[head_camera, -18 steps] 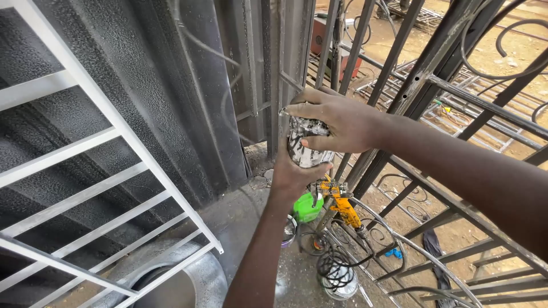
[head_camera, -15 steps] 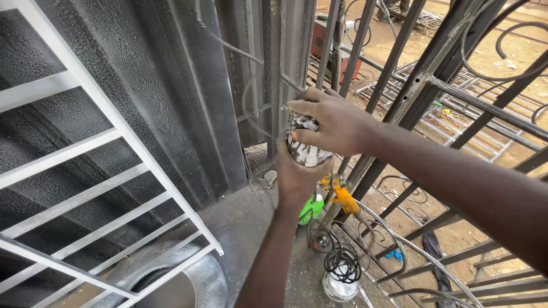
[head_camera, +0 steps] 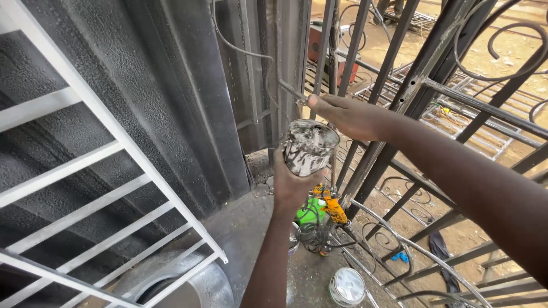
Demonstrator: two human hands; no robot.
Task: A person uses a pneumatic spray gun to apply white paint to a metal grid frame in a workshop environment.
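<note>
Your left hand (head_camera: pixel 292 183) grips a paint-smeared tin (head_camera: pixel 309 147) from below, held up in front of the dark metal gate (head_camera: pixel 171 85). Your right hand (head_camera: pixel 348 117) reaches just above the tin, fingers pinched on something thin, too small to identify. The tin's contents are hard to make out. Below, a yellow tool (head_camera: pixel 330 206) lies partly hidden behind your wrist.

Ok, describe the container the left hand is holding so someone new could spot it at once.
Start at the dark textured metal wall and move right to where it meets the black iron bars. There the left hand holds up a small paint-smeared cup. Unlike the round tin on the ground below, it is raised, open-topped and streaked silver-white.
</note>
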